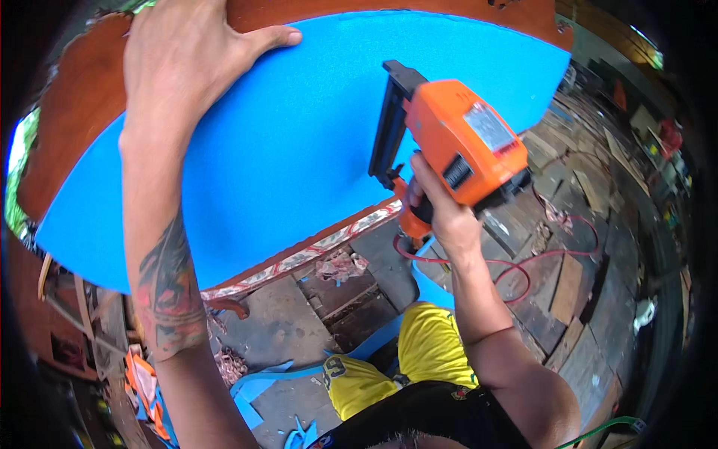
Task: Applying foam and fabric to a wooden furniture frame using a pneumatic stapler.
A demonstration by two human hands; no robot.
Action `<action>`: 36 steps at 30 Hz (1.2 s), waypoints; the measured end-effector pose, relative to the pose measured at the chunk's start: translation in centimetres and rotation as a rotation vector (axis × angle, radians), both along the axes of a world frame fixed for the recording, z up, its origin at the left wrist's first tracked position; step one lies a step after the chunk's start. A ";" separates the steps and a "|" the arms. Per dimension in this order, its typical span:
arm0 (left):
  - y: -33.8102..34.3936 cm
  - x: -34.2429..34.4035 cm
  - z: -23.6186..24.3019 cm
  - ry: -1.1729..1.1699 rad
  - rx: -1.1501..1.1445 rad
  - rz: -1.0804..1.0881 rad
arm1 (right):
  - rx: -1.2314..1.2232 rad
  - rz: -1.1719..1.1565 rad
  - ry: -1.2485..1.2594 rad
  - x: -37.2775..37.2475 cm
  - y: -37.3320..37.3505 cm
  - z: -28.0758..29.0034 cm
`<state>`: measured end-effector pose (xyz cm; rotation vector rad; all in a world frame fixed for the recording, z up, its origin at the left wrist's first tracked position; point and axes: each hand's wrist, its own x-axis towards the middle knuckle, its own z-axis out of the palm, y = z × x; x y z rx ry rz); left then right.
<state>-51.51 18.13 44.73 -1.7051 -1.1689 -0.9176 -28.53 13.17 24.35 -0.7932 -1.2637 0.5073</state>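
Observation:
A curved blue foam panel [299, 142] lies against a brown wooden backboard [67, 150], with a patterned fabric strip [314, 251] along its lower edge. My left hand [187, 52] lies on the upper left of the panel and board, thumb stretched out, other fingertips cut off by the top of the picture. My right hand [445, 209] is closed round the handle of an orange nail gun [464, 146], whose black magazine stands over the right half of the foam. Whether its nose touches the foam I cannot tell.
A red hose [516, 266] loops over wooden boards [568, 284] on the right. Blue foam offcuts [254, 408], fabric scraps [336, 266] and orange pieces [142, 382] lie below. My yellow shorts [426, 344] show at the bottom. Clutter lines the far right.

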 end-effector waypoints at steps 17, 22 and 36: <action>-1.6 5.4 -7.0 -0.179 0.120 -0.293 | 0.243 0.121 0.044 -3.0 2.3 6.4; 0.6 7.0 -9.7 -0.449 -0.035 -0.504 | 0.257 0.128 0.041 -2.8 2.9 7.0; 2.1 7.5 -10.4 -0.553 -0.087 -0.578 | 0.218 0.124 -0.040 -2.5 3.0 7.6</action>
